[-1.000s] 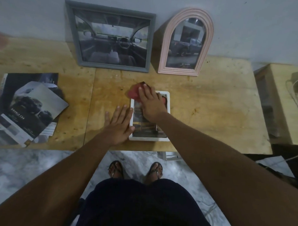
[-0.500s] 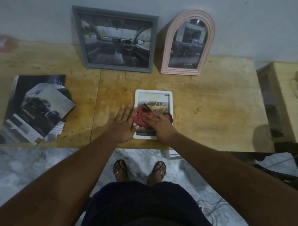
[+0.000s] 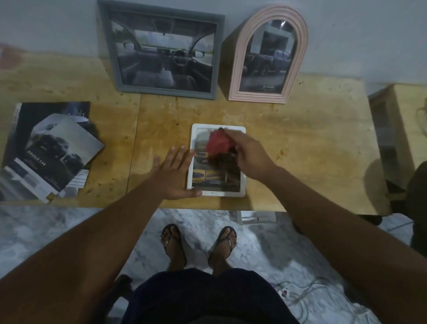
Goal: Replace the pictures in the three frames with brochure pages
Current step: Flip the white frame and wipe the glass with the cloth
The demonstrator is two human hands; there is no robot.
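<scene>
A small white frame (image 3: 216, 191) lies flat on the wooden table (image 3: 305, 145) with a car brochure page under its glass. My right hand (image 3: 250, 156) is shut on a red cloth (image 3: 216, 143) held over the frame's upper part. Flat on the table, my left hand (image 3: 177, 174) presses against the frame's left edge, fingers spread. A grey frame (image 3: 160, 48) with a car-interior picture and a pink arched frame (image 3: 268, 54) with a pickup picture lean on the wall behind. Brochure pages (image 3: 45, 153) lie at the left.
A second wooden stand (image 3: 402, 120) is to the right of the table, with a dark object (image 3: 424, 193) below it. Cables (image 3: 309, 296) lie on the marble floor by my sandalled feet (image 3: 197, 243). The table's front edge runs just before my legs.
My right hand has carried the red cloth from the frame's lower part back up to its upper part. The left hand stays at the frame's left edge.
</scene>
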